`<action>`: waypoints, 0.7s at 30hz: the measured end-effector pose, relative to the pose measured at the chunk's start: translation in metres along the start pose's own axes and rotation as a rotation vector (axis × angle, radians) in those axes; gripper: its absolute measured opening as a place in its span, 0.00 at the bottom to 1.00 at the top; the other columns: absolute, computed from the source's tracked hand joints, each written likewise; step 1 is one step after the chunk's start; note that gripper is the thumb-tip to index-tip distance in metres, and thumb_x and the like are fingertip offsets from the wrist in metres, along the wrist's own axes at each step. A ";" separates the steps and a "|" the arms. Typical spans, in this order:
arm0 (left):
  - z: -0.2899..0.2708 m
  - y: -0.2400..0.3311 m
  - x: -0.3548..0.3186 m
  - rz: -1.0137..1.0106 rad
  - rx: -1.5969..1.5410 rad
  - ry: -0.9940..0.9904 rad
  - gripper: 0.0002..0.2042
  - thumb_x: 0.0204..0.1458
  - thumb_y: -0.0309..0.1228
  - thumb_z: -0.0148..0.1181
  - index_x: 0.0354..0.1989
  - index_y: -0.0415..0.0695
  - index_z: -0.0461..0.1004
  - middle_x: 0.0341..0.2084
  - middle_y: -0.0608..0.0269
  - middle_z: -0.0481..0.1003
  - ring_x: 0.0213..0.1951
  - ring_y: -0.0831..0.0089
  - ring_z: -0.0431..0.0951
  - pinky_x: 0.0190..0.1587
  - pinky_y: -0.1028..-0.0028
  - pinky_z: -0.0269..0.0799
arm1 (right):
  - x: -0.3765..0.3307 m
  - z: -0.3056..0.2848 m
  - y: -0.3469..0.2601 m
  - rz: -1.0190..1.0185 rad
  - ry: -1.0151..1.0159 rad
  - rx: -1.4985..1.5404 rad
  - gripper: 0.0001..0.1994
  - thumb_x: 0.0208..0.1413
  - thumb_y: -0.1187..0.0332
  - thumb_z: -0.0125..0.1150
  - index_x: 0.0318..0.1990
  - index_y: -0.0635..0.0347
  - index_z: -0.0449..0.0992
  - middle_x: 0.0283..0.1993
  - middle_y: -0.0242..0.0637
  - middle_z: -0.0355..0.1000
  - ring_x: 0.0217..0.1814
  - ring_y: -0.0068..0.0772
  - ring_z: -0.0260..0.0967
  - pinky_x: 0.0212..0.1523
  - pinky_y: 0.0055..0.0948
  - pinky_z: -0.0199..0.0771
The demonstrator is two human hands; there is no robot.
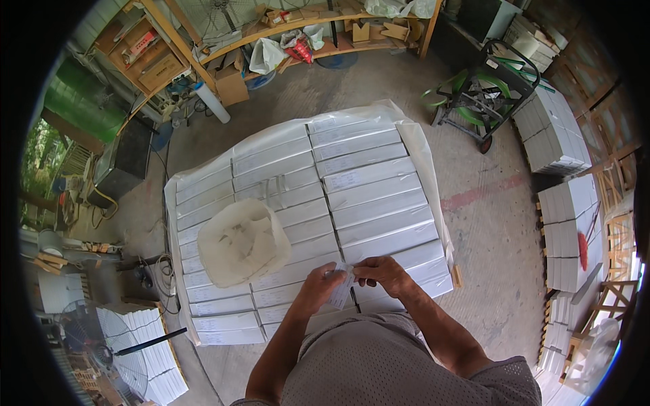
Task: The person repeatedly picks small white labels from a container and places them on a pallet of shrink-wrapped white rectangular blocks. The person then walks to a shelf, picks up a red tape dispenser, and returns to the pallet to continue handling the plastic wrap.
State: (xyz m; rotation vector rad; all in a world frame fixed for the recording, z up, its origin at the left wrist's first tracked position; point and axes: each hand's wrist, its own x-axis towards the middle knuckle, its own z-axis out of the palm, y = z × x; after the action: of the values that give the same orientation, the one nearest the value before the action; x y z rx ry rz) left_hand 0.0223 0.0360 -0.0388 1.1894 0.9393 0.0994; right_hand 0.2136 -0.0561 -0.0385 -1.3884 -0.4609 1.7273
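My left hand [315,289] grips a small white printed label [340,295] between thumb and fingers. The fingers of my right hand [382,275] pinch the label's upper right edge. Both hands meet close to my body, above the near side of a wide layer of long white boxes [382,200]. Several boxes carry similar printed labels on their ends. A translucent whitish plastic tub [208,254] stands on the boxes to the left of my hands, with pale paper scraps inside. Thin clear strips [274,189] lie just beyond the tub.
White plastic sheeting [425,159] borders the boxes. A black wheeled cart [484,95] stands at the far right, near strapped white stacks [552,132]. Wooden shelves [298,64] with bags and cardboard line the back. At the lower left is a standing fan [101,352].
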 end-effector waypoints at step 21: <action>0.009 0.016 0.003 0.098 0.303 0.085 0.14 0.57 0.37 0.55 0.33 0.34 0.71 0.21 0.54 0.71 0.25 0.74 0.68 0.30 0.69 0.68 | 0.008 0.013 0.011 -0.273 0.298 -0.599 0.12 0.52 0.66 0.63 0.38 0.67 0.80 0.26 0.38 0.78 0.28 0.22 0.74 0.32 0.25 0.75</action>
State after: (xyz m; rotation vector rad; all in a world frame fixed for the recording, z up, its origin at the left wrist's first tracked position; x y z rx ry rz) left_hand 0.0362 0.0371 -0.0269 1.5217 0.9944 0.0888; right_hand 0.1968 -0.0535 -0.0469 -1.8615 -1.0007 1.1742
